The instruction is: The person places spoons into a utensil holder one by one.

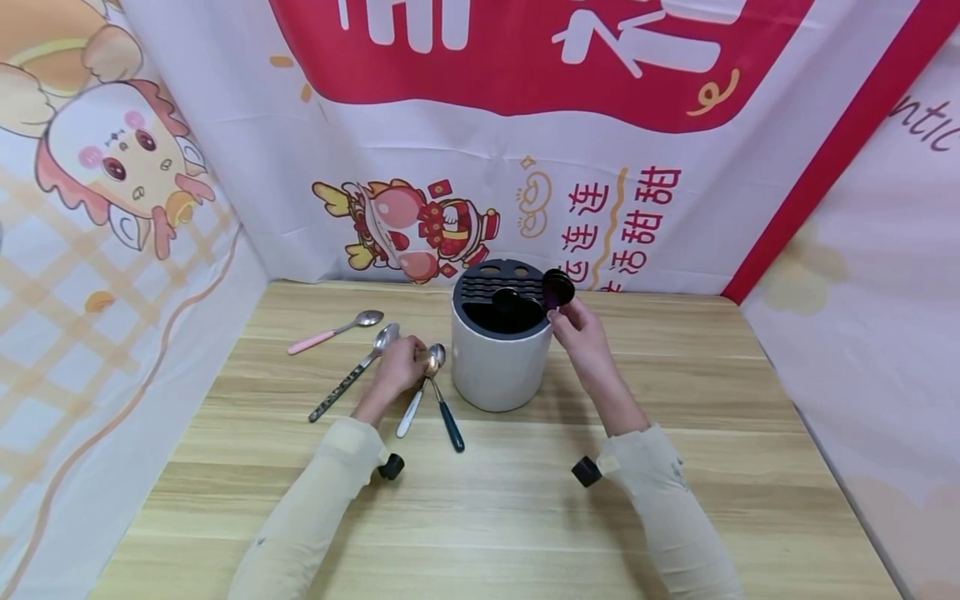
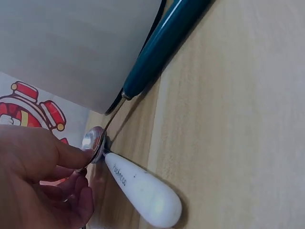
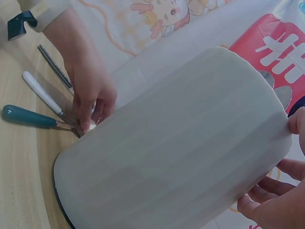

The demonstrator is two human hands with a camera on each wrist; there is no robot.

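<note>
Teal-handled spoon: left hand pinching | white canister between: right hand gripping side

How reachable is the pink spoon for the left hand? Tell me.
Probably yes: nothing covers the pink spoon, though the left hand pinches the teal spoon and the speckled spoon lies between.

"连连", "甜甜" on backdrop; "ntic" on right-hand cloth; white handle — lettering unclear
</note>
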